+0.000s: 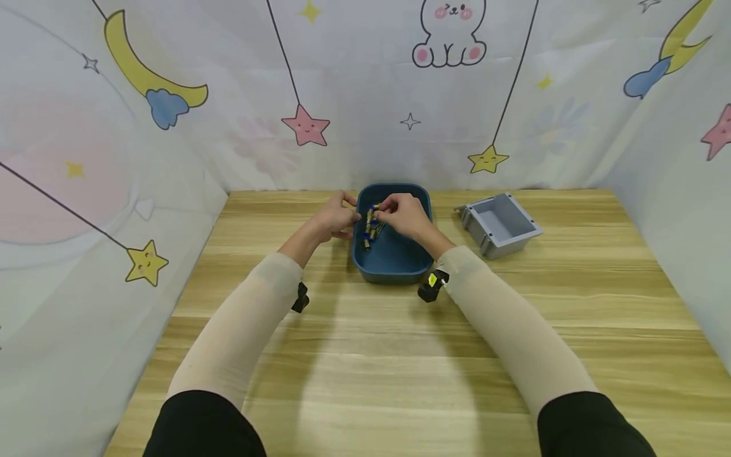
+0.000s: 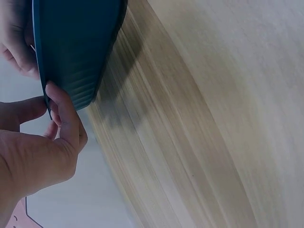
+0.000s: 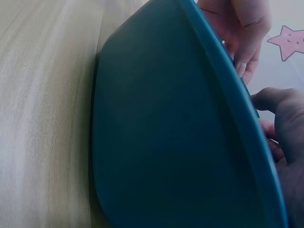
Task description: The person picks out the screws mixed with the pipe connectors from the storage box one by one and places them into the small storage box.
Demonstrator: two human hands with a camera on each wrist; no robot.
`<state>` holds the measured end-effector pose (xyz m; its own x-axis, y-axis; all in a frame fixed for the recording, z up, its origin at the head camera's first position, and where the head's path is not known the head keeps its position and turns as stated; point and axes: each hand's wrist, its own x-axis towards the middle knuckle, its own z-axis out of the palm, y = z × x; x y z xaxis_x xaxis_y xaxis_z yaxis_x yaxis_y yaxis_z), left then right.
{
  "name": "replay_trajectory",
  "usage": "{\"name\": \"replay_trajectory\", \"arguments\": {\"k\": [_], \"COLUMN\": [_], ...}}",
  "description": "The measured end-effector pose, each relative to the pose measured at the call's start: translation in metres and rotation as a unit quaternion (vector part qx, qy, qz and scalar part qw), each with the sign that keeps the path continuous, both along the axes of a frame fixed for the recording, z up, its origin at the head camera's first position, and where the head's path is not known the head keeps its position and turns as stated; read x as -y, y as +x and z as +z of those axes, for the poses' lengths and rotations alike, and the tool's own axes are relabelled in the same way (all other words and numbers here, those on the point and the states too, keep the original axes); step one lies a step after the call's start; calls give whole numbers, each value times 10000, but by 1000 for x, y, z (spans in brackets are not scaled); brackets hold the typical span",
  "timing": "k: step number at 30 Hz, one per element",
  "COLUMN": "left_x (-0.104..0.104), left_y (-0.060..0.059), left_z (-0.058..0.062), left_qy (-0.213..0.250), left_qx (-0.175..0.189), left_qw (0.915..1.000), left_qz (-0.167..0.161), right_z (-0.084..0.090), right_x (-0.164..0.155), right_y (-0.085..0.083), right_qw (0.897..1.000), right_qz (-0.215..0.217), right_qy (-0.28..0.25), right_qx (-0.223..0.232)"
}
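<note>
A dark blue tray (image 1: 400, 261) stands at the middle of the wooden table. Several small gold pieces with blue ends (image 1: 369, 230) lie in its left part. My left hand (image 1: 348, 214) is at the tray's left rim; in the left wrist view my left hand (image 2: 52, 111) has its curled forefinger on the tray's outer wall (image 2: 76, 52) and the thumb at the rim. My right hand (image 1: 384, 208) reaches over the tray from the right and pinches the top of the pile of pieces. The right wrist view shows the tray's wall (image 3: 166, 133) and little of the right hand (image 3: 285, 137).
A grey open bin (image 1: 499, 223) sits on the table to the right of the tray. Printed cloth walls close in the table at the back and both sides. Bare wood (image 1: 371, 368) lies between the tray and my body.
</note>
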<state>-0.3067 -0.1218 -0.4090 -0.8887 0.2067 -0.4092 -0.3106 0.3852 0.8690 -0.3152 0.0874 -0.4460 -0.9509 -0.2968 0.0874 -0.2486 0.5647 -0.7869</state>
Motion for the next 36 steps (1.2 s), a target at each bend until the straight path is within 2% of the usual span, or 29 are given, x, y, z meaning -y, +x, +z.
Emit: {"name": "replay_trajectory", "arguments": {"k": [14, 26, 36], "left_x": [-3, -5, 0], "left_y": [-1, 4, 1], "left_z": [4, 5, -1], "left_qy": [-32, -126, -64], "left_qx": [-41, -158, -175], "left_qw": [10000, 9997, 9998], "left_qz": [-29, -103, -48], "right_z": [-2, -7, -10], "right_x": [0, 1, 5], "right_y": [-5, -5, -5], "right_qw": [9993, 9969, 9952], "right_qz": [91, 109, 26], "right_qy": [372, 783, 982], "right_qx": [24, 40, 48]}}
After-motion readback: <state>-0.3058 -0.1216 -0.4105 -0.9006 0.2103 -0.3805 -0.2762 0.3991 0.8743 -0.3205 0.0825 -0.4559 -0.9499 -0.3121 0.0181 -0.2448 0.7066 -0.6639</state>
